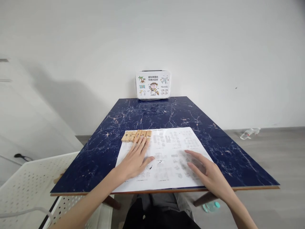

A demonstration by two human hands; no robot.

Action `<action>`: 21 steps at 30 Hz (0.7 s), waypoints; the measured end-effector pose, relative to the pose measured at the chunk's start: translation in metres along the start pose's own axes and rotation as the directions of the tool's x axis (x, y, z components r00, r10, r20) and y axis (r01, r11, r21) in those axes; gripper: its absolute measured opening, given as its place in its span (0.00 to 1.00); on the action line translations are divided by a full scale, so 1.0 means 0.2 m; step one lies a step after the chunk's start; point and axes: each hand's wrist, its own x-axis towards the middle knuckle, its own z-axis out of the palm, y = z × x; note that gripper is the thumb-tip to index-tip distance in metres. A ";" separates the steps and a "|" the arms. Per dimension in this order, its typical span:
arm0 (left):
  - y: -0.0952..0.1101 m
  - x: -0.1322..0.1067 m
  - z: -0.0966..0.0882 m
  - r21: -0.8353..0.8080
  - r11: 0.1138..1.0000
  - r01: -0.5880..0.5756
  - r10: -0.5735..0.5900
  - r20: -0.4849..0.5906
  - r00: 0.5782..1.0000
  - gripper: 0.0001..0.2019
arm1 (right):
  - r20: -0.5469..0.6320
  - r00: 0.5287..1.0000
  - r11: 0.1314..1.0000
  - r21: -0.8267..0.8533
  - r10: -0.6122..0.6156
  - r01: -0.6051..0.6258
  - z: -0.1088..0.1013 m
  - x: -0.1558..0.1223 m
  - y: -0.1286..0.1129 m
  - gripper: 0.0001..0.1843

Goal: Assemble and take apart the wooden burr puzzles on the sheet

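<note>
A white printed sheet (166,173) with grey figures lies on the blue marbled table (152,114) near its front edge. Several small wooden blocks (130,136) sit close together on the sheet's far left corner. My left hand (134,162) is stretched out flat, its fingertips reaching the near side of the blocks and partly covering some of them. On the sheet's right part, my right hand (212,175) rests or hovers with thumb and forefinger apart; nothing is in it. Whether it touches the paper is hard to tell.
A white cartoon case (153,86) stands at the table's far edge, against the wall. White perforated baskets (35,171) stand at the left, beside the table. Plastic bottles lie on the floor: one bottle (249,133) at the right, another bottle (211,206) under the table.
</note>
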 end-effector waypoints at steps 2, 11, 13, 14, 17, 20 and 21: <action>0.02 -0.01 -0.01 0.002 1.000 0.008 -0.008 -0.006 1.000 0.42 | 0.009 1.000 1.000 0.005 -0.009 0.009 0.00 0.00 -0.01 0.25; 0.07 0.00 -0.06 0.004 0.998 0.058 -0.058 0.022 0.998 0.38 | 0.053 0.998 0.999 0.005 0.031 -0.031 -0.02 0.00 -0.05 0.26; 0.07 0.02 -0.06 0.008 0.999 0.050 -0.050 0.014 0.999 0.38 | 0.052 0.998 0.999 -0.004 0.039 -0.039 -0.02 0.00 -0.05 0.26; 0.07 0.02 -0.06 0.010 0.999 0.048 -0.048 0.011 0.999 0.38 | 0.054 0.998 0.999 -0.006 0.044 -0.044 -0.02 0.00 -0.05 0.26; 0.07 0.03 -0.07 0.009 0.998 0.062 -0.062 0.029 0.998 0.38 | 0.062 0.997 0.999 -0.005 0.047 -0.047 -0.02 0.00 -0.05 0.26; 0.09 0.02 -0.08 -0.001 0.996 0.092 -0.091 0.064 0.994 0.39 | 0.047 0.998 0.999 -0.012 0.035 -0.034 -0.02 0.00 -0.05 0.26; 0.09 0.01 -0.08 -0.006 0.996 0.094 -0.094 0.066 0.993 0.39 | 0.034 0.999 1.000 -0.014 0.024 -0.024 -0.02 0.00 -0.05 0.26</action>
